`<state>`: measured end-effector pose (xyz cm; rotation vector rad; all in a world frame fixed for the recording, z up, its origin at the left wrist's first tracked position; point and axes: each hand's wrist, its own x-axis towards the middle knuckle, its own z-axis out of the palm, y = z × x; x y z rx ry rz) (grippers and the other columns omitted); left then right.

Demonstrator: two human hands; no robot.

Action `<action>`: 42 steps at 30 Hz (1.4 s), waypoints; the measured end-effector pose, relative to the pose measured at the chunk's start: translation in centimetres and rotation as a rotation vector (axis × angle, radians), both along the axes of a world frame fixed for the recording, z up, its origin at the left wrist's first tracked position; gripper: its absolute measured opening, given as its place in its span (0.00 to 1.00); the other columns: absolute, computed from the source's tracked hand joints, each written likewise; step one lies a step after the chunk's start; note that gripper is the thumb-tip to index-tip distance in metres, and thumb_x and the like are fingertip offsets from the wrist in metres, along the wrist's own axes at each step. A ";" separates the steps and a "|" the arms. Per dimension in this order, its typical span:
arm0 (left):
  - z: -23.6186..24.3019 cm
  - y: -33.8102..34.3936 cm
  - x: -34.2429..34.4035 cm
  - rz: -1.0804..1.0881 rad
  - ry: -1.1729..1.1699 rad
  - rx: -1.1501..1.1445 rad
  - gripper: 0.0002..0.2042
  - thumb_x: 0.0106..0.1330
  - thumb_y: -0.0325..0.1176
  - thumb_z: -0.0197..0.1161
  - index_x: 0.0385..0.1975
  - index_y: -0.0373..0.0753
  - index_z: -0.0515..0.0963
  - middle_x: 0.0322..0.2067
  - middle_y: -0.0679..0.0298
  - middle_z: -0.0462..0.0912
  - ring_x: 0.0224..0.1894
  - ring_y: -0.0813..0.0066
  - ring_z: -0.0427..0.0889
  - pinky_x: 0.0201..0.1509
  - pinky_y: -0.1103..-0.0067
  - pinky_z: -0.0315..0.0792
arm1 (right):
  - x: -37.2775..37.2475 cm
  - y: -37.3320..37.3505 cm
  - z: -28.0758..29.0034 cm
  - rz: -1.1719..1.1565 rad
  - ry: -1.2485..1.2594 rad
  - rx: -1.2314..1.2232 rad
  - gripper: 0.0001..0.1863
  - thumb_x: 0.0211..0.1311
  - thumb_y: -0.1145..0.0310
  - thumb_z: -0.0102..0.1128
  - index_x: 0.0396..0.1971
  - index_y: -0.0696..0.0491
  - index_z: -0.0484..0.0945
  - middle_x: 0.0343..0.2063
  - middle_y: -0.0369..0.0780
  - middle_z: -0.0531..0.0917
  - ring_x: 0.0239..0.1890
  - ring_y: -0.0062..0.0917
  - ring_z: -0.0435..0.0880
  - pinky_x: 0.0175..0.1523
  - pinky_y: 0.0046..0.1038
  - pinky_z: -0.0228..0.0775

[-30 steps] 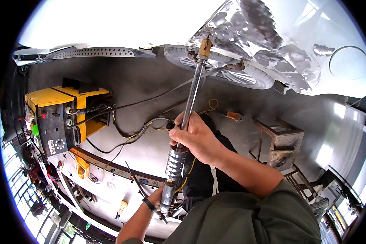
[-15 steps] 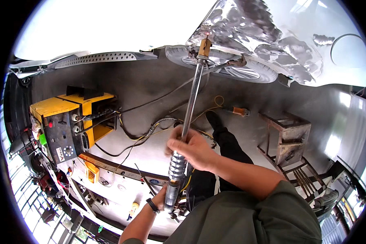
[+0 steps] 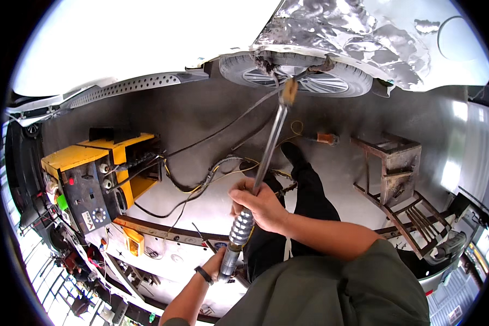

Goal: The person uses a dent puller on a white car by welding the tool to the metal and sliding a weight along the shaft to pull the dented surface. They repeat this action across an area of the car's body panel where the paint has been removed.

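Observation:
A long dent puller (image 3: 273, 138) slants across the middle, with a chrome rod, a ribbed sliding weight and a brass-coloured head (image 3: 289, 92). My right hand (image 3: 258, 206) is wrapped round the rod at the top of the weight. My left hand (image 3: 217, 263), wearing a dark wristband, grips the grey rear handle (image 3: 231, 258) at the bottom. The head is blurred and appears apart from the white car panel (image 3: 399, 65), which has ground, bare-metal patches. Below the panel is a wheel (image 3: 353, 81), with a clamp (image 3: 320, 68) and cable in front of it.
A yellow-and-black machine (image 3: 76, 160) stands left, with cables across the floor. An orange tool (image 3: 327, 138) lies by my foot (image 3: 293, 155). A rusty metal stand (image 3: 399, 171) and slatted frame (image 3: 421, 225) are right. A white panel (image 3: 179, 271) with clutter lies lower left.
The puller's head has come away from the car panel, down and to the right, and the small red glow at its tip is gone. The car sits slightly higher in view.

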<state>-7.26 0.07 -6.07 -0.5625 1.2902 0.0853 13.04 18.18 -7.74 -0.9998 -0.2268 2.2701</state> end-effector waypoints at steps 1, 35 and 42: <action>0.5 -0.6 -0.4 -0.044 0.055 0.014 0.21 0.78 0.51 0.44 0.47 0.43 0.78 0.29 0.64 0.86 0.19 0.73 0.83 0.19 0.77 0.81 | -0.2 -1.1 -0.3 0.006 -0.031 -0.094 0.08 0.68 0.66 0.62 0.39 0.53 0.75 0.23 0.35 0.77 0.28 0.21 0.80 0.43 0.30 0.77; 5.9 -1.6 6.1 0.247 0.110 0.195 0.20 0.77 0.51 0.46 0.47 0.42 0.78 0.30 0.63 0.85 0.28 0.72 0.86 0.30 0.75 0.83 | 3.1 14.1 4.1 -0.067 0.112 0.169 0.19 0.70 0.60 0.59 0.52 0.57 0.72 0.21 0.38 0.79 0.23 0.25 0.82 0.30 0.30 0.79; 7.9 -3.9 6.2 0.110 0.221 0.112 0.18 0.79 0.44 0.43 0.53 0.40 0.76 0.33 0.64 0.84 0.31 0.75 0.84 0.32 0.76 0.82 | 2.1 1.9 4.3 0.228 0.229 -0.170 0.06 0.66 0.72 0.60 0.40 0.56 0.77 0.23 0.35 0.78 0.29 0.21 0.80 0.43 0.29 0.76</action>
